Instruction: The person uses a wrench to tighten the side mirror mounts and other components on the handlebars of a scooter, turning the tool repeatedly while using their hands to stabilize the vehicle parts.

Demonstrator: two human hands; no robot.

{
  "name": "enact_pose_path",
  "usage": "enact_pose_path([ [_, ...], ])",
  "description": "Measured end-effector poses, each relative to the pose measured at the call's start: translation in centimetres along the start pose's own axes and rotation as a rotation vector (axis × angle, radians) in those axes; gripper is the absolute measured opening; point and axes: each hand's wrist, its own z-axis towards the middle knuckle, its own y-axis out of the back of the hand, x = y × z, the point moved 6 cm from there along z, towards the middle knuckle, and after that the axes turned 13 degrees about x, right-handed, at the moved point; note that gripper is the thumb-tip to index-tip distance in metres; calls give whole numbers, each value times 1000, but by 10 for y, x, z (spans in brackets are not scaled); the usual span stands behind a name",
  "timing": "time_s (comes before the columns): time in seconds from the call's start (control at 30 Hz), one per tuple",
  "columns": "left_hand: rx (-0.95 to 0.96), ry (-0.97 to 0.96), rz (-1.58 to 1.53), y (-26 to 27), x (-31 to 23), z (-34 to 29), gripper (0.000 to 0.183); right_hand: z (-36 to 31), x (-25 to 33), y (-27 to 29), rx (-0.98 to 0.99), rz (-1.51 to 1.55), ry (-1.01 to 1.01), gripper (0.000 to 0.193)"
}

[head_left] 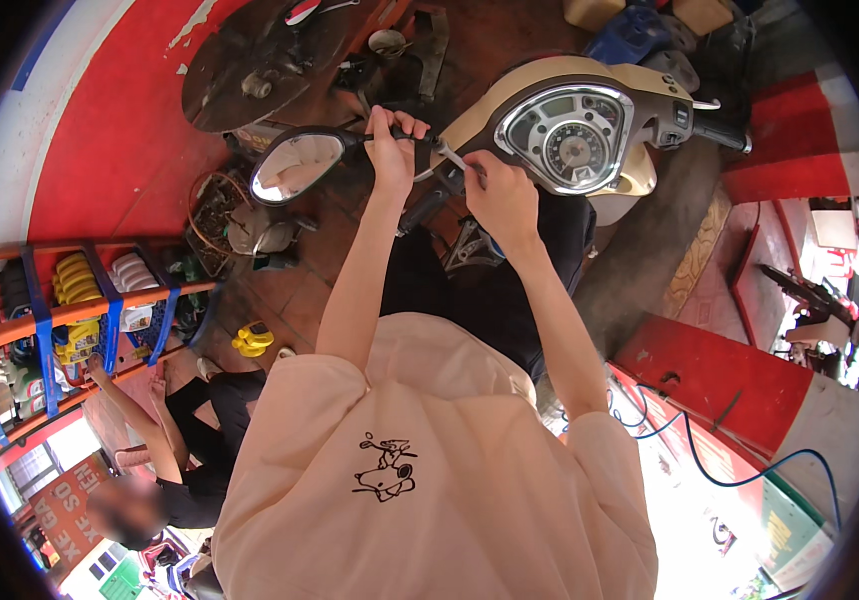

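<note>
A cream motor scooter with a round chrome-rimmed instrument panel stands in front of me. My left hand is closed round the black stem of the side mirror at the scooter's left handlebar. The mirror's glass faces up toward me. My right hand is closed on a silver wrench, whose far end meets the foot of the mirror stem, just right of my left hand. My fingers hide part of the stem and of the wrench.
A dark round table with tools stands at the upper left. On the left, a blue and orange rack holds several bottles. A person in dark clothes sits beside it. Yellow bottles stand on the floor. A blue hose runs at the lower right.
</note>
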Motion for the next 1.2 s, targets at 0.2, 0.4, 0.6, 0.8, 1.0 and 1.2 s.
enact_pose_path([
  [0.2, -11, -3, -2, 1, 1, 1, 35, 1, 4, -8, -16, -45, 59, 6],
  [0.4, -63, -16, 21, 3, 2, -1, 34, -4, 8, -30, 1, 66, -2, 12],
  [0.6, -139, -30, 83, 1, -3, -5, 31, -11, 17, -48, -26, 151, -113, 16],
  [0.8, -456, -197, 84, -28, -18, -23, 30, -10, 11, -42, -128, 112, -34, 27],
  [1.0, -516, -254, 120, -6, -7, -6, 35, 3, 13, -29, 25, 38, -26, 27],
  [1.2, -592, -265, 134, -13, -6, -6, 28, 9, 5, -34, 82, 41, 68, 28],
])
